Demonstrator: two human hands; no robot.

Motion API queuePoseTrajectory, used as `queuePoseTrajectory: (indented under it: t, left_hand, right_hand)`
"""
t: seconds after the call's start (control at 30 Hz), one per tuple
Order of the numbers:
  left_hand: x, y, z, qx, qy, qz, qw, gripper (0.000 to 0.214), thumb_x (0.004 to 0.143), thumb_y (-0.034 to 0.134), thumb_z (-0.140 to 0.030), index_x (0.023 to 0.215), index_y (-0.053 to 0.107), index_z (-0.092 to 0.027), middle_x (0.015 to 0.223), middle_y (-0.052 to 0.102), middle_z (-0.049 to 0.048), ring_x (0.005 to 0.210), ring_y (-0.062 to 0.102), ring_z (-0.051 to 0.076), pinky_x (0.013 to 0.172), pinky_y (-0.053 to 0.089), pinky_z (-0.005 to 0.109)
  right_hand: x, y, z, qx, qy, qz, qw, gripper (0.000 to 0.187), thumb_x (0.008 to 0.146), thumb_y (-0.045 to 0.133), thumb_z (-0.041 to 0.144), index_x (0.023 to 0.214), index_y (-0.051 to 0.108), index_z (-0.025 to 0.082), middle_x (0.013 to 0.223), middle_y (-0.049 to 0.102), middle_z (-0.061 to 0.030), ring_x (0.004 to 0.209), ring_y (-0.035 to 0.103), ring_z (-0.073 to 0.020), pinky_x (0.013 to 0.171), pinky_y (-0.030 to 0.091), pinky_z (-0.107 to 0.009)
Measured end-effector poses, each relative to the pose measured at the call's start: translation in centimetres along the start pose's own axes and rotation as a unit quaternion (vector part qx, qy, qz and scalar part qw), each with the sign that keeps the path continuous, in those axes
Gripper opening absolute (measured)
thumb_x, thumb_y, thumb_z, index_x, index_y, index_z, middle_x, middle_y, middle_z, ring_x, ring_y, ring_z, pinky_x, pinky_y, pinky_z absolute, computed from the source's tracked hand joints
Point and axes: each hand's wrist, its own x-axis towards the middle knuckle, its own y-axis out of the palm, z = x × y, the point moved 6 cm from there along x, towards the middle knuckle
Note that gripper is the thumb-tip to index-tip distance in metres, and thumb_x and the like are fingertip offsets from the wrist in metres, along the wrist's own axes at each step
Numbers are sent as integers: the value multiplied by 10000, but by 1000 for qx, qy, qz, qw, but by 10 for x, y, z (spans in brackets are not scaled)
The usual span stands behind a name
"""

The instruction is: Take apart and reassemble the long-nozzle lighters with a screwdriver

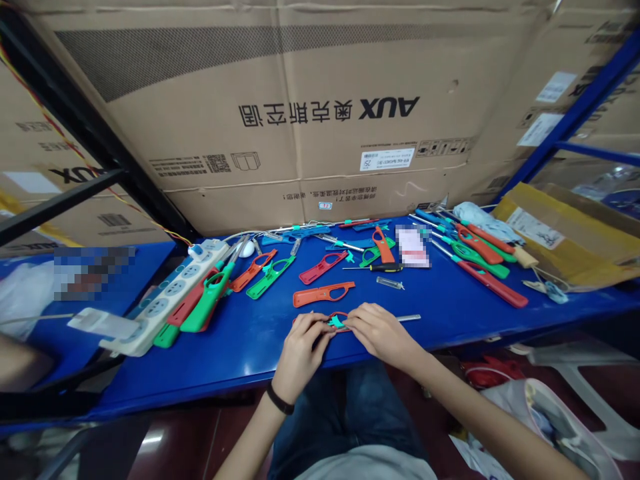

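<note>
At the front edge of the table, my left hand (303,343) is closed on the near end of a red long-nosed lighter shell, mostly covered by my fingers. My right hand (383,335) is closed on its other end. A teal trigger (336,322) shows between my fingertips. Beyond my right hand sticks out a metal lighter tube (410,318). Just behind lies an orange lighter half-shell (320,294), with a red half-shell (323,268) farther back. A clear gas tank (390,283) and a black-and-yellow screwdriver (383,267) lie to the right.
On the left, a white power strip (170,300) bears red and green lighters (207,300). More lighters (480,257) are piled at right beside a yellow-taped carton (570,233). Large cardboard (310,153) walls the back. Blue and black posts flank the blue table (225,353).
</note>
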Motion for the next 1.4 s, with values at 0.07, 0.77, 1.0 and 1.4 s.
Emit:
queuePoseTrajectory:
  t: [0.07, 0.77, 1.0, 1.4]
  left_hand:
    - [0, -1, 0, -3, -3, -4, 1000, 85, 875, 568, -176, 876, 647, -206, 952, 648, 56, 904, 590, 201, 813, 505, 367]
    - [2, -1, 0, 11, -5, 0, 1000, 94, 874, 568, -190, 885, 658, -215, 962, 642, 56, 915, 601, 203, 816, 519, 362]
    - [3, -1, 1, 6, -4, 3, 1000, 100, 878, 563, -200, 881, 661, -219, 967, 638, 60, 916, 601, 205, 806, 523, 363]
    - [4, -3, 2, 11, -11, -4, 1000, 116, 875, 548, -183, 832, 653, -208, 977, 641, 58, 907, 601, 201, 800, 524, 353]
  right_hand:
    - [3, 2, 0, -15, -18, 45, 999, 182, 903, 477, 102, 957, 647, 139, 894, 664, -87, 843, 570, -206, 731, 460, -331]
    - [12, -5, -9, 80, 64, 55, 993, 151, 892, 526, 140, 855, 661, 194, 829, 692, -24, 839, 624, -164, 1034, 337, -447]
    - [7, 2, -2, -6, -17, 47, 999, 184, 899, 476, 97, 937, 637, 177, 872, 679, -45, 859, 602, -178, 1010, 374, -423]
    - [10, 27, 49, -222, -87, 109, 965, 205, 830, 535, 107, 959, 688, 63, 985, 673, -186, 969, 557, -308, 909, 447, -449]
